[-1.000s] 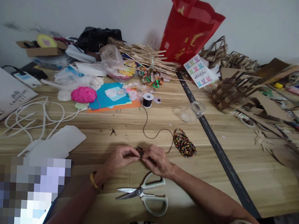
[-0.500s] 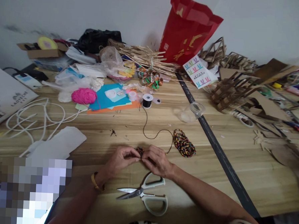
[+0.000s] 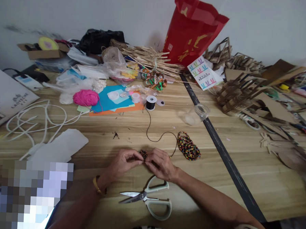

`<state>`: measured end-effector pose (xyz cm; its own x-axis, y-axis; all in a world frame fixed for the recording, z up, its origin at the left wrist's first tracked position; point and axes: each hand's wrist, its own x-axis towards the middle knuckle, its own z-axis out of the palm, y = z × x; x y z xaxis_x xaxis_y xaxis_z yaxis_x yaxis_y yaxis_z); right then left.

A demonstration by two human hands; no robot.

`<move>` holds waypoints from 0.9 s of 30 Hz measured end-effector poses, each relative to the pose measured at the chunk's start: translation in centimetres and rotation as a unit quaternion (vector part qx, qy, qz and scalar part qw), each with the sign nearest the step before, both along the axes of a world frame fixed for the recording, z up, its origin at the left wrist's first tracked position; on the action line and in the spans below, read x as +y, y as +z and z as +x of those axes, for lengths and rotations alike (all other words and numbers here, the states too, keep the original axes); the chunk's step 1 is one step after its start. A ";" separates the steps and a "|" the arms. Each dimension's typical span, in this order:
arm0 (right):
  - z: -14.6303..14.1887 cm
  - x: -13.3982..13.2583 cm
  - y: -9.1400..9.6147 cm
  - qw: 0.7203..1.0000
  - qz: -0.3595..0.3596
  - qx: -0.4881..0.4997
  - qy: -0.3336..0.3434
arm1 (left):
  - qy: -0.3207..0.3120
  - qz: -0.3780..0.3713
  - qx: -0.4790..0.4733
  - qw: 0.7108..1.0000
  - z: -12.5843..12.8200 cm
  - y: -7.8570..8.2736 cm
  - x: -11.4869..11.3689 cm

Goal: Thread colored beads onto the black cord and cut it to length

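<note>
My left hand [image 3: 123, 163] and my right hand [image 3: 161, 163] meet in a pinch over a small string of dark, multicoloured beads [image 3: 143, 154]. Fingers cover most of the part being gripped. A thin black cord [image 3: 158, 141] curves from a spool [image 3: 151, 102] down towards the far side of my right hand. Right of that hand lies a coiled pile of colourful beaded strands [image 3: 189, 146]. Scissors with pale handles [image 3: 148, 197] rest half open just below my hands, touched by neither.
Short black cord scraps [image 3: 115, 135] lie beyond my left hand. A clear plastic cup [image 3: 197, 114] sits by a dark strip [image 3: 225, 156] across the table. White cable [image 3: 47, 122], pink yarn [image 3: 86, 97], a red bag [image 3: 192, 31] and woven baskets [image 3: 236, 95] stand farther out.
</note>
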<state>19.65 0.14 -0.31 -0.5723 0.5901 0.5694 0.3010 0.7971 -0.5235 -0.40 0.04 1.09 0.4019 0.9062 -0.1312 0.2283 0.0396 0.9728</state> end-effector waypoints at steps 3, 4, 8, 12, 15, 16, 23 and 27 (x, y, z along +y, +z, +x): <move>0.0 0.0 0.0 1.000 0.003 0.000 0.002 | -0.002 0.007 -0.002 1.000 0.0 0.1 0.0; 0.0 0.0 -0.1 1.000 0.003 -0.001 0.002 | -0.003 0.009 -0.002 1.000 0.0 0.1 0.0; 0.1 0.0 -0.3 1.000 0.000 -0.001 0.004 | -0.002 0.015 0.001 1.000 0.0 0.2 -0.1; 0.1 0.0 -0.4 1.000 -0.004 0.001 0.007 | -0.005 0.027 0.001 1.000 0.0 0.2 0.0; 0.1 0.0 -0.3 1.000 -0.003 0.004 0.007 | -0.010 0.040 0.008 0.999 0.0 0.2 -0.1; 0.0 0.0 -0.2 1.000 -0.003 0.005 0.008 | -0.012 0.043 0.010 0.999 0.0 0.2 -0.1; 0.1 0.0 -0.3 1.000 -0.006 0.003 0.009 | -0.007 0.047 0.007 0.999 0.0 0.0 -0.1; 0.1 0.0 -0.3 1.000 -0.006 0.002 0.007 | -0.004 0.033 0.003 0.999 0.0 0.0 0.0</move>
